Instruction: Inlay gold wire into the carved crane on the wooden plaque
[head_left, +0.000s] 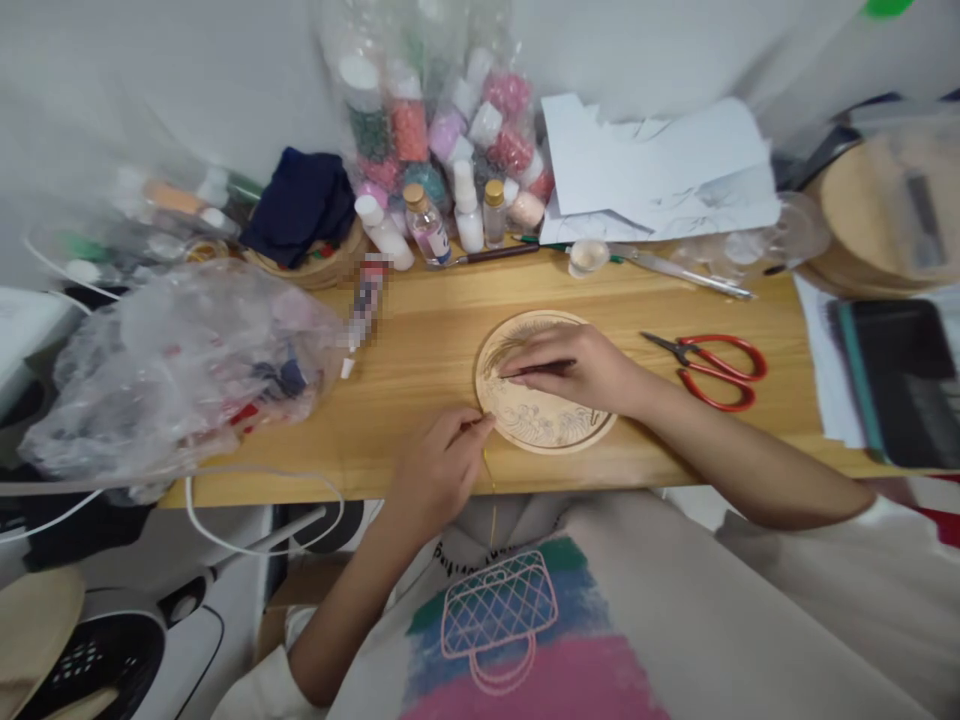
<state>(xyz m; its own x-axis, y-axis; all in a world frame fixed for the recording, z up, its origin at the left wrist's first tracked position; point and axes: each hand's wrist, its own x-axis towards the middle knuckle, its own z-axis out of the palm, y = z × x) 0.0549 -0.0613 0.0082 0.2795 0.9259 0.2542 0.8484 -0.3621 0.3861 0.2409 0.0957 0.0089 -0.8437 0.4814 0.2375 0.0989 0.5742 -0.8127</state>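
Note:
A round wooden disc [536,420] with a line drawing on it lies near the front edge of the wooden desk [420,340]. My right hand [581,365] rests on the disc, fingers closed round a thin dark tool [536,369] whose tip points left onto the disc. My left hand [439,465] is at the disc's left rim, pinching a fine yellow thread [491,480] that hangs down over the desk edge.
Red scissors [712,368] lie right of the disc. A clear plastic bag [180,370] fills the left side. Small bottles [427,225], bead bags [450,110], torn paper [660,170], a brush [495,254] and a metal tool [690,272] stand along the back. A dark tablet [896,380] sits far right.

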